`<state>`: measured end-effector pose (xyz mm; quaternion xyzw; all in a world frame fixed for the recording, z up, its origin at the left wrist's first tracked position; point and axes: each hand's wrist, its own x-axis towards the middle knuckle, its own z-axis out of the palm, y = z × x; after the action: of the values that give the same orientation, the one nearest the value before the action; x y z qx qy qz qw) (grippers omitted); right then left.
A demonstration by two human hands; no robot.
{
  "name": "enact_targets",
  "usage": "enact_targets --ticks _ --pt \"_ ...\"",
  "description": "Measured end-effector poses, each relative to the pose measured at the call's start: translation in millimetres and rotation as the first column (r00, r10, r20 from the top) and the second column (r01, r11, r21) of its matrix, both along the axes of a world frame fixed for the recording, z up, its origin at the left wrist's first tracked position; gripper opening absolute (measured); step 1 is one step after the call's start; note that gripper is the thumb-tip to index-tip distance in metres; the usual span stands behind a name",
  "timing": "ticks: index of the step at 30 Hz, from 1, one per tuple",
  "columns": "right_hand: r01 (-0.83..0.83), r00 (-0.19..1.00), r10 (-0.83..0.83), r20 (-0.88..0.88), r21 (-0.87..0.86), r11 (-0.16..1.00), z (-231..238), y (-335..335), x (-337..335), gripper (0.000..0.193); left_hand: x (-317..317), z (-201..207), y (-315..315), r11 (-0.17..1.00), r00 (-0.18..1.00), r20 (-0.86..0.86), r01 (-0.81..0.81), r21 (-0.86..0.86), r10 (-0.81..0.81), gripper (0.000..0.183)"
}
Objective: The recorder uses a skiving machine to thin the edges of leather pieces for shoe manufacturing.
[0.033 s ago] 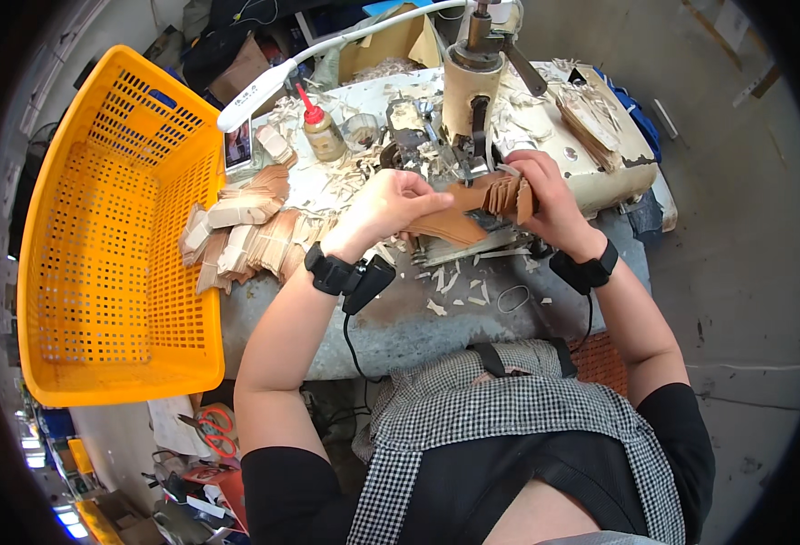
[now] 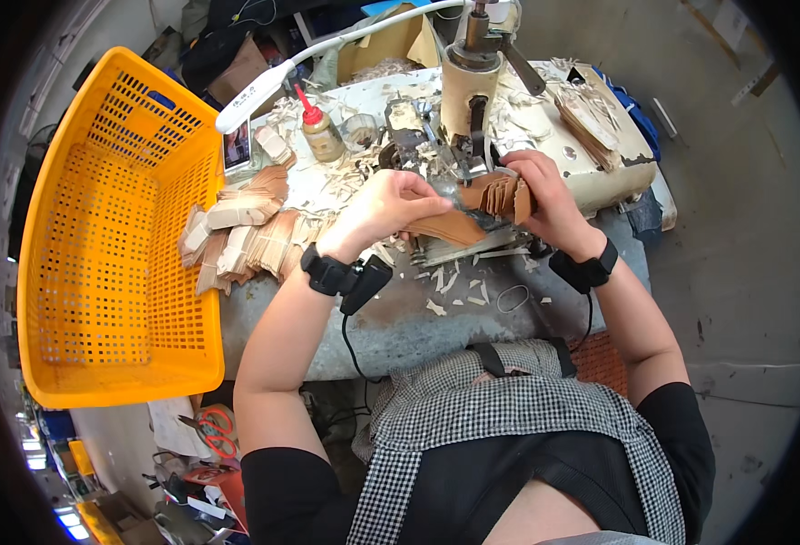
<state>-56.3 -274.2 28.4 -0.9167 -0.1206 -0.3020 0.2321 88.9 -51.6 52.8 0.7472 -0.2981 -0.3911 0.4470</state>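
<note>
In my left hand (image 2: 403, 202) is a small stack of brown leather pieces (image 2: 453, 228), pinched between thumb and fingers at the front of the machine. My right hand (image 2: 545, 193) grips a fanned bundle of brown leather pieces (image 2: 500, 196), its fingers curled over the right end. Both hands are close to the beige machine (image 2: 469, 95), whose upright post stands just beyond them. A small gap parts the two groups of leather, with a metal part of the machine showing there. My right fingertips are partly hidden behind the bundle.
A yellow basket (image 2: 187, 350) stands at the left. Bundles of leather pieces (image 2: 253, 238) lie beside it. Pale scraps (image 2: 436, 309) litter the grey table. A red-capped bottle (image 2: 324, 138) and a white lamp (image 2: 255, 98) are behind. More stacked pieces (image 2: 589, 136) rest on the machine's right side.
The brown piece that reached from the right-hand bundle toward my left fingers no longer spans the gap. My left hand has shifted very slightly left.
</note>
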Motion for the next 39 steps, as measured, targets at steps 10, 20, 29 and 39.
enact_targets --ticks 10,20,29,39 --pt "0.08 0.996 -0.071 -0.054 0.191 0.978 -11.9 -2.6 -8.3 0.06 4.9 7.8 8.6 0.991 0.992 0.078 -0.105 0.08 0.099 0.028" --pt "0.045 0.994 -0.041 -0.101 0.031 0.999 -7.3 -8.0 -6.7 0.059 7.1 -10.0 10.0 0.986 0.993 -0.114 0.022 -0.165 -0.041 0.024" --pt "0.07 0.997 -0.064 -0.047 0.141 0.988 -14.2 -9.0 -9.5 0.066 14.1 -8.7 15.7 0.985 0.987 -0.05 -0.155 -0.075 0.151 0.022" --pt "-0.025 0.999 0.024 -0.026 -0.009 1.0 2.0 -0.8 -4.8 0.049 2.7 -5.5 3.2 0.985 0.983 -0.167 -0.099 -0.143 0.074 0.017"
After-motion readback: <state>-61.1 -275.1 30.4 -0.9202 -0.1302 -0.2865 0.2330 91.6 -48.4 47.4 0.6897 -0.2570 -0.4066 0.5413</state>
